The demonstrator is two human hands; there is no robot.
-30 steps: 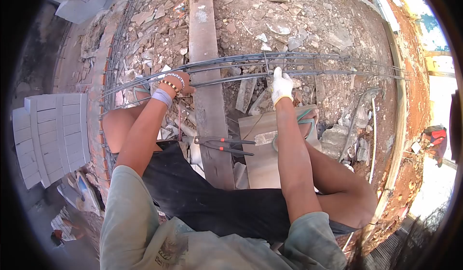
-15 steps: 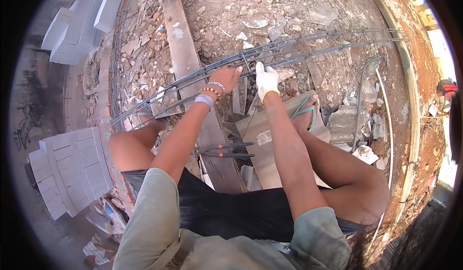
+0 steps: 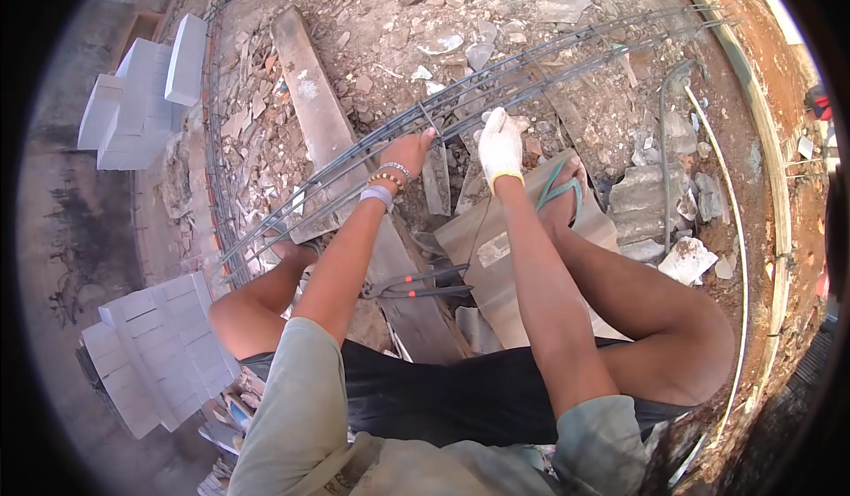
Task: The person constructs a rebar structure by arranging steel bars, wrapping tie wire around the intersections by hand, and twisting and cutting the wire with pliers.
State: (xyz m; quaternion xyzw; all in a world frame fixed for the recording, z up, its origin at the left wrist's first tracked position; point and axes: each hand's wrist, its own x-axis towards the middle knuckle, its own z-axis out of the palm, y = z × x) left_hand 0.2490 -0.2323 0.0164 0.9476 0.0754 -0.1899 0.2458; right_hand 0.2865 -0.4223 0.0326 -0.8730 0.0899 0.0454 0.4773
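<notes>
Long steel bars (image 3: 567, 46), joined by small stirrups, cross the view at a slant in front of me. My left hand (image 3: 409, 153), bare and with bracelets at the wrist, is closed on the near bars beside a stirrup (image 3: 432, 120). My right hand (image 3: 501, 145) wears a white glove and is closed just below the bars; a thin wire (image 3: 479, 230) hangs near its wrist. Whatever lies within its fingers is too small to make out. Pincers with red marks (image 3: 416, 285) lie on the wooden plank (image 3: 394, 252) between my legs.
Stacks of pale blocks (image 3: 159, 341) stand at the left. Rubble (image 3: 390, 40) covers the ground beyond the bars. A corrugated sheet (image 3: 522, 275) lies under my sandalled right foot. A wooden beam (image 3: 763, 146) and a pale hose (image 3: 728, 186) run along the right.
The view has shifted, so the blocks and plank sit further right or lower. My right hand has moved slightly back from the bars, with its fingers curled; my left hand stays at the bars.
</notes>
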